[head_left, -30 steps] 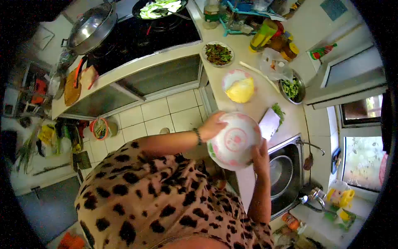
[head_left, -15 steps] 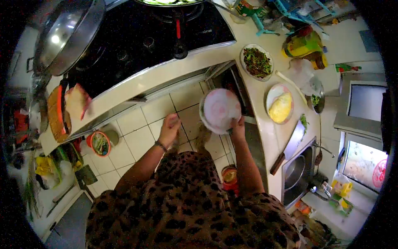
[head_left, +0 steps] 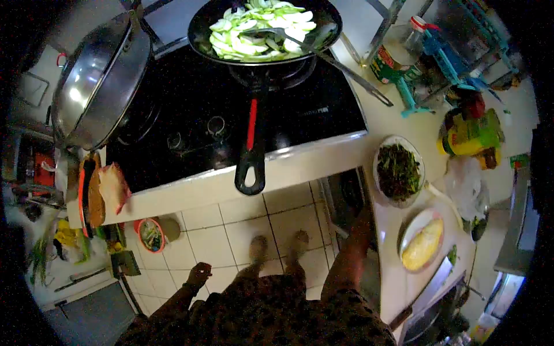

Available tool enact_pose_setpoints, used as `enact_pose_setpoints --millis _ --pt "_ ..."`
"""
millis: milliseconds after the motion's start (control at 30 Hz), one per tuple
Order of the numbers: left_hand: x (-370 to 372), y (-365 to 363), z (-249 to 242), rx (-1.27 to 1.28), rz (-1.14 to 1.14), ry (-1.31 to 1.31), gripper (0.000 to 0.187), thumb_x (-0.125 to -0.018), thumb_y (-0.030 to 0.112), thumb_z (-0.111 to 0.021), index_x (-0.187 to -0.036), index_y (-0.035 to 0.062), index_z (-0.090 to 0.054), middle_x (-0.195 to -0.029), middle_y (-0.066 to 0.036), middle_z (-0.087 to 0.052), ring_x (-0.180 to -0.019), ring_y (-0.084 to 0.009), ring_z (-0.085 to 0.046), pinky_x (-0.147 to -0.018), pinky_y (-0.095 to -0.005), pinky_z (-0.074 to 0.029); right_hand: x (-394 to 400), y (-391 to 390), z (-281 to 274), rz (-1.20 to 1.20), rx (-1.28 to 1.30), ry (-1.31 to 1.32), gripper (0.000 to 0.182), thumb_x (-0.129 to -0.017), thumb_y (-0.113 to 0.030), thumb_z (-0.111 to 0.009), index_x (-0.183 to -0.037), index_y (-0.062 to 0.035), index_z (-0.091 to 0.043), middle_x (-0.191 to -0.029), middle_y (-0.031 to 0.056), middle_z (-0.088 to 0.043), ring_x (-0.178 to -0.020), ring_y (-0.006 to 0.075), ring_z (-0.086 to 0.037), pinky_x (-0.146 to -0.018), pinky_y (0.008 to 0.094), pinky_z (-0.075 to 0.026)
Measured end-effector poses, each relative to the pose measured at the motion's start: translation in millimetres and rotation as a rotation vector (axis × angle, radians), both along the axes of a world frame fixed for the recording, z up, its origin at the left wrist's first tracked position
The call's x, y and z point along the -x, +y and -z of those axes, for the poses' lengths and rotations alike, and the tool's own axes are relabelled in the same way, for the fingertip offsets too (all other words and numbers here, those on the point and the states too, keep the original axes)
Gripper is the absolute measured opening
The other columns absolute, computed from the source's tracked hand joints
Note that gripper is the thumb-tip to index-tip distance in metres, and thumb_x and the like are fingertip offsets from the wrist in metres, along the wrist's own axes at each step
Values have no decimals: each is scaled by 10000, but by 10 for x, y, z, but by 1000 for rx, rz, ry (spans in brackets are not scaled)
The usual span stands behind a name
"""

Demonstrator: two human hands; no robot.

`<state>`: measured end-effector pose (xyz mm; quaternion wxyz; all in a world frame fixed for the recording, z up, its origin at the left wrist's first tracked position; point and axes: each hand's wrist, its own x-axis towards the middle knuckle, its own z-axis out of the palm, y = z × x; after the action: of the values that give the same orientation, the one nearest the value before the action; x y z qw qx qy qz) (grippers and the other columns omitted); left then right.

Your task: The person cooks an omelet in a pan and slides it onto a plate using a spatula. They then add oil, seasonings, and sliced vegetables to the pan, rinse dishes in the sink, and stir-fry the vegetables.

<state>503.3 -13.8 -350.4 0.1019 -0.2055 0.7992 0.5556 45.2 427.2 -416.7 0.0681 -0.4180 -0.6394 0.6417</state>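
My left hand [head_left: 198, 274] hangs low over the tiled floor, its fingers curled in and nothing visible in them. On the other side, my right forearm [head_left: 345, 262] reaches down to the open cabinet [head_left: 345, 199] below the counter. My right hand [head_left: 362, 224] is lost in the dark there, so its fingers and anything they hold are hidden. On the stove stands a black frying pan [head_left: 196, 40] of sliced pale green vegetable [head_left: 242, 40]. A metal spatula [head_left: 346, 69] rests in it, handle out to the right. The pan's handle [head_left: 251, 144] points toward me.
Along the right counter are a plate of dark chopped greens [head_left: 398, 173], a plate with a yellow food piece [head_left: 423, 245], a cleaver [head_left: 430, 288] and a sink [head_left: 424, 328]. A large metal wok or lid [head_left: 98, 81] leans at left. A red-rimmed bin [head_left: 151, 235] stands below.
The pinkish-white bowl has gone from sight as my right arm moved to the cabinet. My left hand dropped lower and left. The view has tilted up, showing more of the pan.
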Motion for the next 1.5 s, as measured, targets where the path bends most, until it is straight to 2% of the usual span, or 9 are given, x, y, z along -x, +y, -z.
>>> enact_pose_setpoints --millis 100,233,300,400,667,1100,1167,1200,1500 --pt "180 6 -226 -443 -617 -469 189 -824 26 -559 -1011 14 -536 -974 -113 -562 -816 -202 -596 -699 -358 -537 -85 76 111 5 -5 -17 387 -856 -151 -529 -1197 -36 -387 -1143 115 -485 -1010 264 -489 -847 375 -422" --pt "-101 -197 97 -509 -699 -551 230 -798 -12 -567 -1019 -19 -502 -966 -125 -567 -808 -236 -610 -680 -400 -542 -246 158 223 18 -31 -20 360 -855 -149 -528 -1171 -33 -403 -1120 116 -490 -991 267 -494 -839 375 -424" --pt "-368 -273 336 -205 -234 -342 233 -846 76 -561 -1070 30 -518 -1001 -127 -570 -849 -258 -616 -702 -420 -536 -328 183 258 24 -34 -24 346 -854 -148 -528 -1158 -31 -411 -1108 117 -493 -982 269 -496 -835 375 -425" --pt "-17 -173 103 -403 -620 -659 264 -873 226 -585 -1075 70 -518 -999 -118 -572 -877 -263 -615 -693 -409 -499 -458 219 281 48 -45 -30 327 -853 -147 -527 -1138 -28 -422 -1090 118 -497 -968 271 -500 -829 374 -427" --pt "30 -207 192 -318 -211 -316 245 -857 225 -601 -1047 90 -524 -920 -65 -602 -841 -236 -630 -667 -355 -485 -647 253 397 61 -59 -58 276 -849 -144 -525 -1086 -22 -454 -1042 120 -509 -931 277 -509 -812 373 -431" --pt "164 -181 281 -484 -451 -357 219 -875 151 -570 -1056 36 -525 -965 -98 -572 -842 -230 -622 -712 -378 -515 -655 163 453 -19 -52 -66 203 -844 -138 -522 -1001 -10 -504 -964 124 -527 -870 288 -524 -785 371 -438" --pt "100 -223 381 41 71 -218 216 -858 148 -601 -1027 33 -529 -942 -97 -566 -837 -221 -609 -714 -385 -519 -626 88 444 -47 -45 -65 194 -844 -137 -521 -988 -9 -512 -953 124 -530 -860 289 -527 -781 371 -439" --pt "289 -107 152 -214 -312 -490 194 -845 117 -611 -987 18 -523 -922 -106 -559 -822 -212 -583 -724 -388 -517 -619 45 423 -65 -40 -62 190 -843 -137 -521 -982 -8 -516 -947 125 -532 -856 290 -528 -779 371 -440" --pt "1030 198 -538 -375 -313 -238 190 -879 127 -523 -1027 10 -540 -882 -87 -573 -841 -179 -594 -723 -365 -508 -650 -1162 -892 -602 83 90 161 -840 -133 -518 -923 0 -551 -893 127 -545 -814 297 -538 -760 370 -444"
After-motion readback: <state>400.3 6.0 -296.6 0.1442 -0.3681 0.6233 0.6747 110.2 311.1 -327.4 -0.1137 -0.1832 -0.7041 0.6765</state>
